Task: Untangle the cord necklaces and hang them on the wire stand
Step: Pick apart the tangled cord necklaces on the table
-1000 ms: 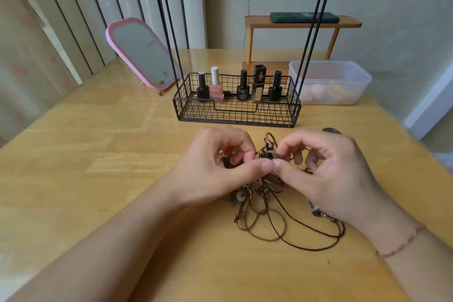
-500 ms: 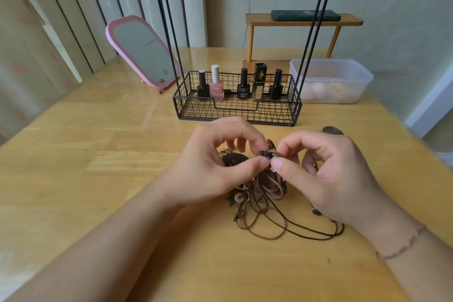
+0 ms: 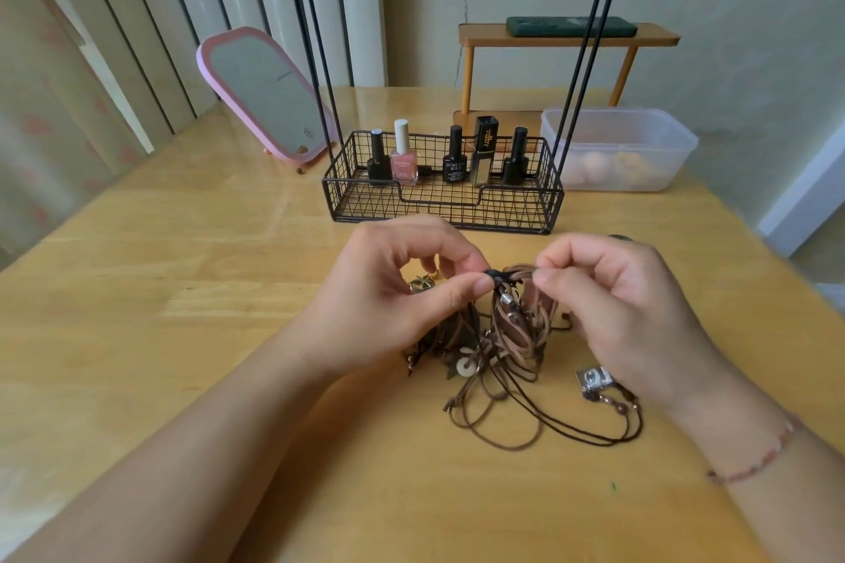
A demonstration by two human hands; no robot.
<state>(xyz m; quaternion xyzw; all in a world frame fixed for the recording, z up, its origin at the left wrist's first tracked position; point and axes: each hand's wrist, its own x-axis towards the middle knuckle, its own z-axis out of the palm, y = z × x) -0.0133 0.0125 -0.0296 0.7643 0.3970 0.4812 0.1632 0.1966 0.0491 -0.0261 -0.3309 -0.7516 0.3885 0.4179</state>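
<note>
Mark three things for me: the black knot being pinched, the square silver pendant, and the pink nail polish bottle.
black knot (image 3: 494, 275), head view, on its dark top between the two hands.
square silver pendant (image 3: 593, 379), head view, on its shiny face.
pink nail polish bottle (image 3: 404, 167), head view, on the pink glass body.

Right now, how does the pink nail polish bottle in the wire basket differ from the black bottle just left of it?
The pink bottle has a clear body showing pink polish and a tall white cap; the black bottle is dark all over, cap included. The pink bottle also stands taller and looks wider, while the black bottle is slimmer. Both stand upright, side by side, along the back of the wire basket.
</note>
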